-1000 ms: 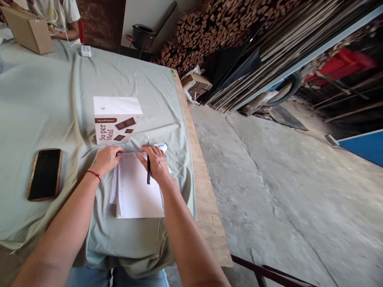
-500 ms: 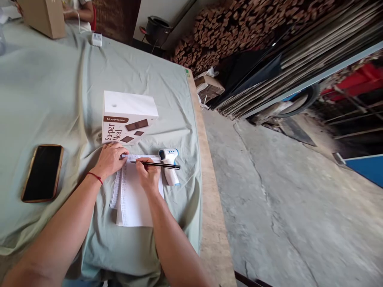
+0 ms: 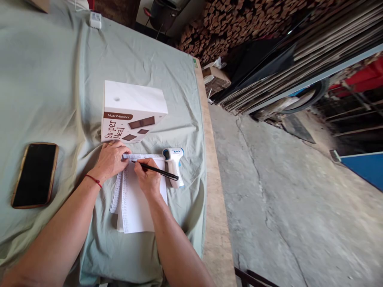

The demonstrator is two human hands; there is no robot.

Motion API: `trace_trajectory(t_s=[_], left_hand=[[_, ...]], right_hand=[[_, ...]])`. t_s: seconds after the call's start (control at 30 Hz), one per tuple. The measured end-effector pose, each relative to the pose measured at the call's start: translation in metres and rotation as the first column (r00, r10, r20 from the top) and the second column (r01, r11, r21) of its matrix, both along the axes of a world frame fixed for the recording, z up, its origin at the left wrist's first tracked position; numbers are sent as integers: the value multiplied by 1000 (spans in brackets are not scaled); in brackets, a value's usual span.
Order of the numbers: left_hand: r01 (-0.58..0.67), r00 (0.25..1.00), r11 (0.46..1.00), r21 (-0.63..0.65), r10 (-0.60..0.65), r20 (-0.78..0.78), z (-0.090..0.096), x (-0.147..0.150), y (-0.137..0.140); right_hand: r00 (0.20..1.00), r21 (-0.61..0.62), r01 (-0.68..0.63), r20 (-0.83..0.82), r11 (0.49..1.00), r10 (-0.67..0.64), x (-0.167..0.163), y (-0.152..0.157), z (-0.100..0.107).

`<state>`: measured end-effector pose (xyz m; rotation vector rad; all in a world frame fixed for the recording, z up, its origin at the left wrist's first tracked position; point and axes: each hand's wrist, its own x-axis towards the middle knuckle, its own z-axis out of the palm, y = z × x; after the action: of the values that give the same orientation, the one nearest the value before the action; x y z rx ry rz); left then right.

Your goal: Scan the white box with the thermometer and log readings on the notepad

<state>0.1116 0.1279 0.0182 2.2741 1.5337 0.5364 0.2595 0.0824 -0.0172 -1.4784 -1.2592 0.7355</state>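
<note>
A black pen [image 3: 164,173] is gripped in my right hand [image 3: 149,177], its tip low over the upper left part of a white paper stack [image 3: 140,211]. Small handwriting runs along the top and left margins of the sheets. My left hand [image 3: 112,158], with a red cord at the wrist, lies on the stack's top left corner, fingers curled together on the paper; its fingertips are partly hidden. Just beyond it stands a white and brown box [image 3: 134,99] marked NutriMotion. A white and blue infrared thermometer [image 3: 173,165] lies right of the paper.
A phone [image 3: 35,175] with a dark screen lies at the left on the green cloth [image 3: 54,91]. A small white charger [image 3: 95,19] sits at the far side. Bare wood [image 3: 214,191] edges the table's right, beside concrete floor [image 3: 269,179]. Stacked firewood [image 3: 233,28] stands behind.
The view has shifted a little downward and closer, so the far person and carton have mostly left it. The pen in my right hand has tilted, its back end lower.
</note>
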Motion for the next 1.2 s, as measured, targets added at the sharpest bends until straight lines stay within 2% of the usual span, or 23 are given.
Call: trace_trajectory(t_s=[0.37, 0.7, 1.2], left_hand=[[-7, 1000, 1000, 1, 7, 12, -1, 0, 0], [-5, 1000, 1000, -20, 5, 3, 2, 0, -1], [-6, 1000, 1000, -13, 6, 16, -1, 0, 0]], right_hand=[[997, 28, -23, 71, 999, 21, 2, 0, 2], [999, 23, 36, 24, 999, -37, 0, -1, 2], [998, 26, 27, 60, 999, -29, 0, -1, 1]])
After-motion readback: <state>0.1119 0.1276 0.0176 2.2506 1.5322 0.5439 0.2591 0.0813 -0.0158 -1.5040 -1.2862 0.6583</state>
